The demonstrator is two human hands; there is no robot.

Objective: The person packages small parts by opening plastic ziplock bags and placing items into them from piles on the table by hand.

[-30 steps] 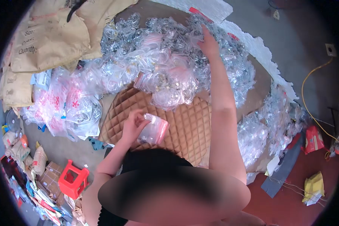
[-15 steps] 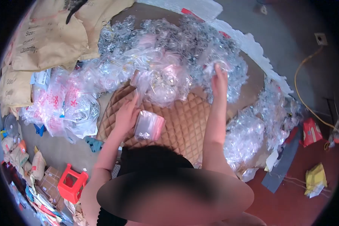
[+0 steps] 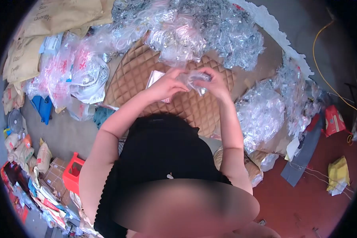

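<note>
A crumpled clear plastic bag (image 3: 195, 79) is held between my two hands above the brown quilted mat (image 3: 135, 75). My left hand (image 3: 169, 85) is closed on its left side, with thumb and fingers drawn together. On the other side, my right hand (image 3: 214, 84) has its fingers curled round the bag. What the bag contains is too blurred to make out. A stack of flat clear bags with pink edges (image 3: 154, 77) lies on the mat, partly hidden beneath my left hand. Just beyond my hands is a heap of small filled bags (image 3: 182, 43).
Grey-silver bagged pieces (image 3: 238, 39) are piled at the back right, and more clear packets (image 3: 261, 115) lie to the right. Large printed plastic bags (image 3: 73, 73) and brown paper sacks (image 3: 67, 16) sit left. A red stool (image 3: 72, 174) stands lower left.
My right hand has come back from the far pile to the middle, bringing a clear bag. My left hand has moved right to meet it. The view has shifted.
</note>
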